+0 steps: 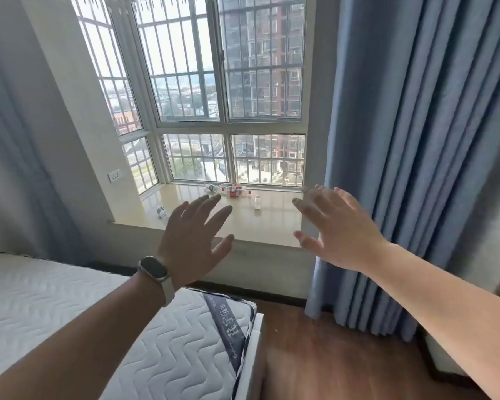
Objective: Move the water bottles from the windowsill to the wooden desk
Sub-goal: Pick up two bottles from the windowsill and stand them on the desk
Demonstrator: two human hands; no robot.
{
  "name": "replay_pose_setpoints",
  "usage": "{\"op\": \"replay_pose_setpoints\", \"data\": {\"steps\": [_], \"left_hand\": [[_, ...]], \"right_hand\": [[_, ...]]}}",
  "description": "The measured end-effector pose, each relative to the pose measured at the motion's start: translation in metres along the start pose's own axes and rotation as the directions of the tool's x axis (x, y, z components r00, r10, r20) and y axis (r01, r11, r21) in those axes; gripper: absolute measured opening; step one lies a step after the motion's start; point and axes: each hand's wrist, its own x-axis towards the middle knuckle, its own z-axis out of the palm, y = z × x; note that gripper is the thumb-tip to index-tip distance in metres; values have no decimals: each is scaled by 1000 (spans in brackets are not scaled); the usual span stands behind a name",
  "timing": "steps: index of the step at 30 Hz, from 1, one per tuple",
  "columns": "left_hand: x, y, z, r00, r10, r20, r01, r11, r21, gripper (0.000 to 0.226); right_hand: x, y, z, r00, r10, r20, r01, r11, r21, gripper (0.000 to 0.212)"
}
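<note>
Several bottles (233, 192) lie on the windowsill (272, 226); my left hand (194, 241) and right hand (338, 229) reach, fingers (221, 219) spread, empty. Next: grip one.

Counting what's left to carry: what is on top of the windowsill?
A cluster of red-labelled bottles lies by the window, a standing bottle nearer, a lone bottle lying at left. The left hand and right hand hide parts of the windowsill.
</note>
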Motion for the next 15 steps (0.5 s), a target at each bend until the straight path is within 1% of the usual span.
{"op": "replay_pose_setpoints", "data": {"steps": [4, 10, 15], "left_hand": [[46, 28, 25, 998, -9, 61, 7, 1000, 26, 54], [94, 53, 62, 998, -32, 55, 29, 998, 57, 54], [114, 63, 79, 996, -43, 72, 38, 997, 73, 54]], "right_hand": [[11, 51, 18, 999, 22, 33, -23, 1000, 20, 65], [22, 114, 49, 999, 7, 33, -8, 999, 47, 66], [34, 141, 65, 997, 3, 73, -9, 997, 78, 67]]}}
